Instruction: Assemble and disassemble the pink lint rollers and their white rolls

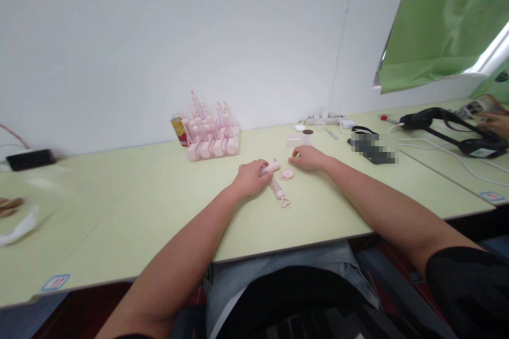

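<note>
My left hand (252, 176) is closed round a pale pink cylinder (274, 166) with a small tip on its far end. Below the fingers lies a clear pink tube (277, 188) with a heart-shaped loop (285, 202) at its near end. A round pink disc (287, 174) rests flat on the table between the hands. Just beyond that disc, my right hand (309, 158) rests low over the table, its fingers curled together; whatever they may hold is hidden.
A cluster of several pink cylinders and clear tubes (214, 137) stands by the wall, beside a yellow-red packet (180, 130). A dark-topped cup (307, 136) and small pink box (294, 141) sit behind my right hand. Cables, a black headset (437, 122) and another person's hand (495, 123) are at right.
</note>
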Available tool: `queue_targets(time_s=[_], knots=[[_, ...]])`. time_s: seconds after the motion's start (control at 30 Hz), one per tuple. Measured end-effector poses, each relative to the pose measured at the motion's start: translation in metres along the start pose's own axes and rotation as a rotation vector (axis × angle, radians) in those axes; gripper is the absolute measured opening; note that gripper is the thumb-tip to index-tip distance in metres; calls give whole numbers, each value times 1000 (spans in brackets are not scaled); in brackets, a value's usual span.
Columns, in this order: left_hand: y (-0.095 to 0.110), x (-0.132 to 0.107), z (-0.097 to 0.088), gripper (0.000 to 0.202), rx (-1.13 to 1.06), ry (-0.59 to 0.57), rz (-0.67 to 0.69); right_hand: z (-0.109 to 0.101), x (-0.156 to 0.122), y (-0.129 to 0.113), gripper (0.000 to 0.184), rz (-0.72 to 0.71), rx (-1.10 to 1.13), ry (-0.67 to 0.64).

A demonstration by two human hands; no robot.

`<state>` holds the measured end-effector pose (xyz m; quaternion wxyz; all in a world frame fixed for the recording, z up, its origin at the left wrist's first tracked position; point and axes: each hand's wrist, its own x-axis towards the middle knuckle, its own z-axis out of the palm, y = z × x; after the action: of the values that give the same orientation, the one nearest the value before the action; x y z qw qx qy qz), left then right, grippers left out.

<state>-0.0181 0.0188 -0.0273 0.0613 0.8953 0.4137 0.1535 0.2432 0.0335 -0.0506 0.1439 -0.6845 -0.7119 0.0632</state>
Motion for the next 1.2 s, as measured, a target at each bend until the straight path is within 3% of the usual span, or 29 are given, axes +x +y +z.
queue_targets(time_s=[0.8,1.2], knots=[[0,-1,-1,41,-4,-10,2,-2,7,10,39,-2,-5,17],[2,-1,-2,39,-10,-7,-2,-5,14,33,35,125,-67,-27]])
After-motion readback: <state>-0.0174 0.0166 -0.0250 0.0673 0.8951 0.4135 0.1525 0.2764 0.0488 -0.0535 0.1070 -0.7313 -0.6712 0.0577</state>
